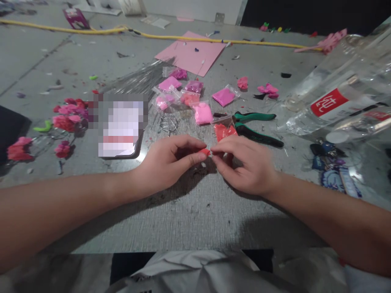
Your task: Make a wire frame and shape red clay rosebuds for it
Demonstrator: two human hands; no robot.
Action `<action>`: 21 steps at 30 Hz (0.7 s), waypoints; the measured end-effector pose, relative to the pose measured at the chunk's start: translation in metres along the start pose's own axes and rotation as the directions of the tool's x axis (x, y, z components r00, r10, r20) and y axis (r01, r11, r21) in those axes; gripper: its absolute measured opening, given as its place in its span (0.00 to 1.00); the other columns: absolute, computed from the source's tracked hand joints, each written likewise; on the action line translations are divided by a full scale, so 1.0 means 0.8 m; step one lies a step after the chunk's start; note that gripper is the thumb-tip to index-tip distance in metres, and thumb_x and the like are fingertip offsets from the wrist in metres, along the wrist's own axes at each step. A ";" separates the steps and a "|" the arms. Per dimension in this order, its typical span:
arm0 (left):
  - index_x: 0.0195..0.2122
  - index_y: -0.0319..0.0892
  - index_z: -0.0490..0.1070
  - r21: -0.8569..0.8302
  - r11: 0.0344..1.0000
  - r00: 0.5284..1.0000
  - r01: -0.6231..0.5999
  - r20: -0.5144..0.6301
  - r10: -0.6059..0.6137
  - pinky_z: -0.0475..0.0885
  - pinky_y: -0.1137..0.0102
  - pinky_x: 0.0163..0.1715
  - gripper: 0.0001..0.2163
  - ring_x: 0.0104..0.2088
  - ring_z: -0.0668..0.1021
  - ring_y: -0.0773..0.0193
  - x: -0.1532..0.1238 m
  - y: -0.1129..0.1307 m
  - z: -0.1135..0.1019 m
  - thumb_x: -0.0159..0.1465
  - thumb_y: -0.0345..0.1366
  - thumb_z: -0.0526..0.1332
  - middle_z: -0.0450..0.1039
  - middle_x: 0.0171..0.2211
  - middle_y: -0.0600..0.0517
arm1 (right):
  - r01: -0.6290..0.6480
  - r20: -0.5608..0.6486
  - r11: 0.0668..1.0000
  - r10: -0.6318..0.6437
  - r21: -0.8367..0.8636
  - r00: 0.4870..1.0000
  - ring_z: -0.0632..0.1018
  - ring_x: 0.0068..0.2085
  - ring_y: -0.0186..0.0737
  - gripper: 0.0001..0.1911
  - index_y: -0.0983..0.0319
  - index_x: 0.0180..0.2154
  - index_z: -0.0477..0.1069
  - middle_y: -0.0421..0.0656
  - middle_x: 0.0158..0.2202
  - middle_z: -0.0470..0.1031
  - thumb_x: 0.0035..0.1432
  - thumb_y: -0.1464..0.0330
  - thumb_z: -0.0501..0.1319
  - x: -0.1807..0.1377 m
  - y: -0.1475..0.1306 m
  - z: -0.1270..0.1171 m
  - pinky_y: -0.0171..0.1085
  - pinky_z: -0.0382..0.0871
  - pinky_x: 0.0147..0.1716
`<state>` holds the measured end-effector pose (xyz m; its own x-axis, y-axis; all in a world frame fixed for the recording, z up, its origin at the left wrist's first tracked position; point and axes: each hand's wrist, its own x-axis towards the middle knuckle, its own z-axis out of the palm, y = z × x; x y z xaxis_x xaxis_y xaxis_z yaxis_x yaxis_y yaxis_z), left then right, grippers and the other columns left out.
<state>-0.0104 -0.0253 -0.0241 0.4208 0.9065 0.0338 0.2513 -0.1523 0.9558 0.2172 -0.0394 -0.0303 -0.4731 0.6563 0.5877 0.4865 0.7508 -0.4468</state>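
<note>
While the left hand (166,160) pinches a red bit (205,151), the right hand (247,165) curls just beside it, whether gripping it too I cannot tell; pliers (255,117) lie beyond the right hand.

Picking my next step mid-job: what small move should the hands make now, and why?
Probably a light pinch on the free end of the red piece with the right hand. The left hand grips the piece by thumb and forefinger, leaving its end poking out towards the right hand close beside it; whether they touch is hard to tell.
</note>
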 end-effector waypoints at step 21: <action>0.44 0.42 0.80 0.256 0.950 0.983 -0.180 0.017 0.182 0.79 0.70 0.39 0.08 0.38 0.85 0.63 -0.005 0.002 0.000 0.69 0.39 0.67 0.85 0.41 0.49 | -0.174 0.097 0.983 0.168 0.050 0.981 0.66 0.25 0.34 0.10 0.58 0.30 0.60 0.36 0.23 0.64 0.65 0.73 0.54 0.006 0.004 -0.003 0.37 0.58 0.26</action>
<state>-0.0115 -0.0289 -0.0224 0.4739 0.8569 0.2026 0.3855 -0.4088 0.8272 0.2185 -0.0345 -0.0271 -0.4537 0.7775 0.4356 0.5237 0.6281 -0.5756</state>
